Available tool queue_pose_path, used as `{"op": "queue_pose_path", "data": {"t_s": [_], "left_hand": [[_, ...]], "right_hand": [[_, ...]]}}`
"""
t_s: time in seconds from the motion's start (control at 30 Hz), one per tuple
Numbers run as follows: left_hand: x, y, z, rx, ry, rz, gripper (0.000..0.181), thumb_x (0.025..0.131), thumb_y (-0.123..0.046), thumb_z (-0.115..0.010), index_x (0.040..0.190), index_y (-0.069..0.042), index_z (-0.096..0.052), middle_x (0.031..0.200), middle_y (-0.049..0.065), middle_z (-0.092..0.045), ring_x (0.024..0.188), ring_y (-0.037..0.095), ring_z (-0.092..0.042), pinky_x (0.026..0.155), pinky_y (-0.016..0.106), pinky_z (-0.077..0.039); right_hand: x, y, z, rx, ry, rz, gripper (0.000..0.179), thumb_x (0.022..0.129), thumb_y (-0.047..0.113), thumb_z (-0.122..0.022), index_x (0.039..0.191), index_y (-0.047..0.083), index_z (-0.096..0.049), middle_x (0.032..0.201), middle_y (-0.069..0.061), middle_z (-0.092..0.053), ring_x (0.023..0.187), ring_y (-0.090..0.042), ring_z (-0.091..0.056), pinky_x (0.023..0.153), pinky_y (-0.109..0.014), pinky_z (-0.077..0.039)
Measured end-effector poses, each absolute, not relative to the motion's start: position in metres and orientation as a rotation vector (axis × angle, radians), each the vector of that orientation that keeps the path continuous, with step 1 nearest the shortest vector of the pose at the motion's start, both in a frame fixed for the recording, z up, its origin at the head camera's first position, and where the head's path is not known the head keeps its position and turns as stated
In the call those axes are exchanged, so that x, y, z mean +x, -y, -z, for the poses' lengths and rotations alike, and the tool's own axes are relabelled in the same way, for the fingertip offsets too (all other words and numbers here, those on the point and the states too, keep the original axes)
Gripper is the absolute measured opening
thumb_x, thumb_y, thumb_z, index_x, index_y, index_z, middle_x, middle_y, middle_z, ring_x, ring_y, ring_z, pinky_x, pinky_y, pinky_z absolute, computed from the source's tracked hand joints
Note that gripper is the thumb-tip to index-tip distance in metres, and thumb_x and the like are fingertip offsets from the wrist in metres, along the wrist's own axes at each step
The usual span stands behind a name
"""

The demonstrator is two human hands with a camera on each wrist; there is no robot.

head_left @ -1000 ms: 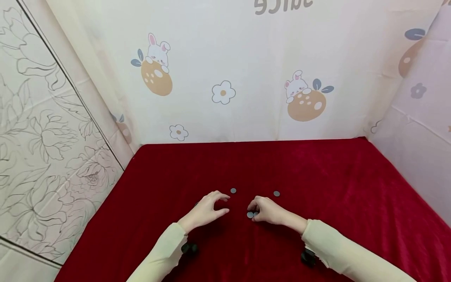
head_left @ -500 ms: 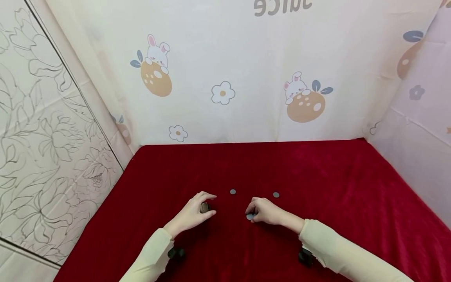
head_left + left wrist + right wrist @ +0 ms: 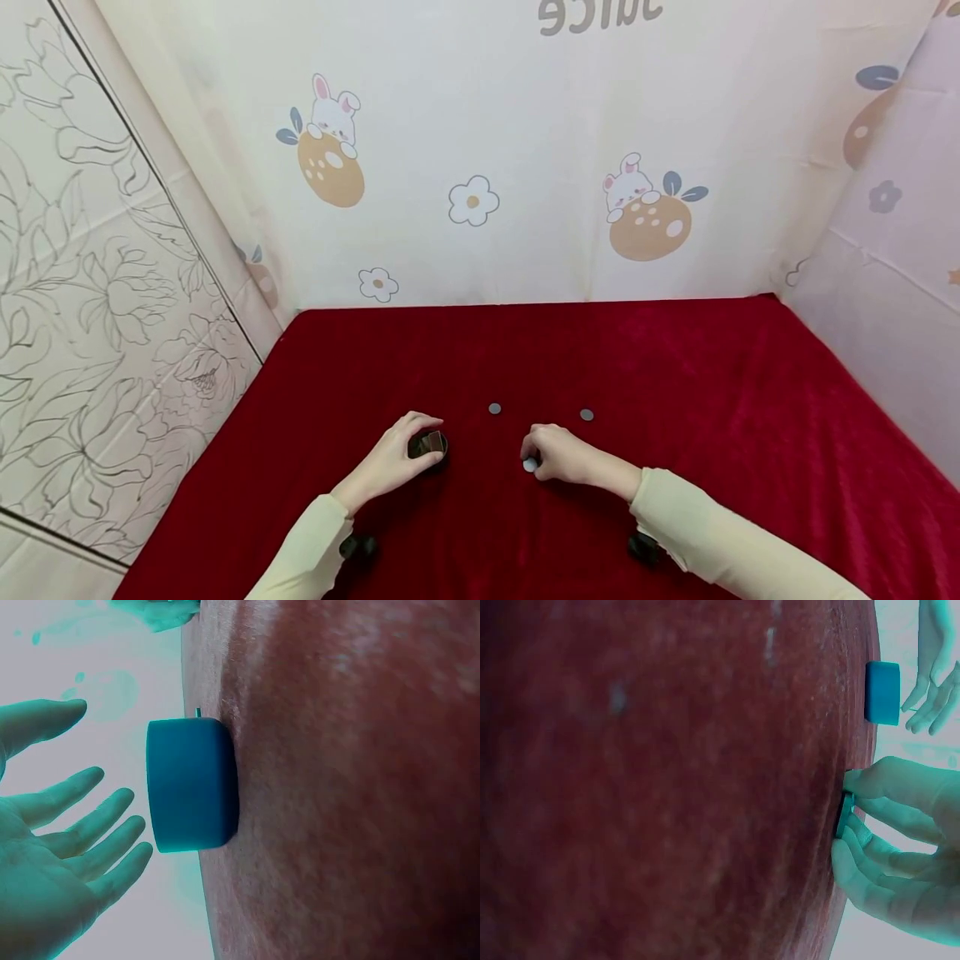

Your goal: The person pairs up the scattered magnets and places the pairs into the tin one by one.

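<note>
My left hand (image 3: 393,458) hovers by a dark round container (image 3: 444,454) with a brownish square-cornered piece (image 3: 432,442) showing in it. The left wrist view has that container (image 3: 191,785) standing on the cloth, my left fingers (image 3: 112,810) spread and apart from it. My right hand (image 3: 562,454) is down on the red cloth, thumb and fingers curled round a flat grey disc (image 3: 530,464), coin-like. From the right wrist, a disc (image 3: 844,815) appears edge-on between the fingertips; whether a second lies under the hand, I cannot tell.
Two more grey discs lie farther back on the red cloth (image 3: 637,358), one left (image 3: 495,408) and one right (image 3: 587,415). A printed curtain (image 3: 540,167) hangs behind the table, with cloth walls at both sides.
My left hand has drawn back to the left, bringing the container into view. The right hand has shifted slightly nearer me, its fingers closing in; one of two discs there is now hidden.
</note>
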State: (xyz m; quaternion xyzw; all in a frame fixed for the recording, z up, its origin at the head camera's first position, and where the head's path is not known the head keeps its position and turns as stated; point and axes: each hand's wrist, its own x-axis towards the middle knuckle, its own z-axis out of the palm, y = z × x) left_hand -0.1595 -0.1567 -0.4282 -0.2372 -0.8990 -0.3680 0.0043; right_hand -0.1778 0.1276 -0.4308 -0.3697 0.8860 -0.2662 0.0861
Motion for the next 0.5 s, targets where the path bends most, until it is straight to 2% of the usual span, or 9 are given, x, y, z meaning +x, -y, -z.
{"op": "queue_pose_path", "data": {"t_s": [0.23, 0.5], "left_hand": [[-0.157, 0.165, 0.432, -0.722, 2.795, 1.139, 0.044, 0.08, -0.021, -0.066, 0.119, -0.005, -0.052, 0.113, 0.001, -0.049, 0.106, 0.022, -0.049, 0.086, 0.043, -0.04], [-0.156, 0.174, 0.437, -0.727, 2.806, 1.19, 0.046, 0.081, -0.022, -0.065, 0.12, -0.003, -0.05, 0.114, 0.006, -0.049, 0.105, 0.024, -0.05, 0.087, 0.043, -0.04]], "right_hand": [[-0.178, -0.126, 0.43, -1.117, -2.633, 0.81, 0.017, 0.068, -0.006, -0.063, 0.084, 0.002, -0.064, 0.08, -0.002, -0.055, 0.072, -0.012, -0.052, 0.06, -0.019, -0.044], [-0.179, -0.119, 0.425, -1.168, -2.605, 0.864, 0.018, 0.067, -0.005, -0.064, 0.083, 0.002, -0.065, 0.079, -0.002, -0.056, 0.069, -0.01, -0.054, 0.059, -0.017, -0.044]]}}
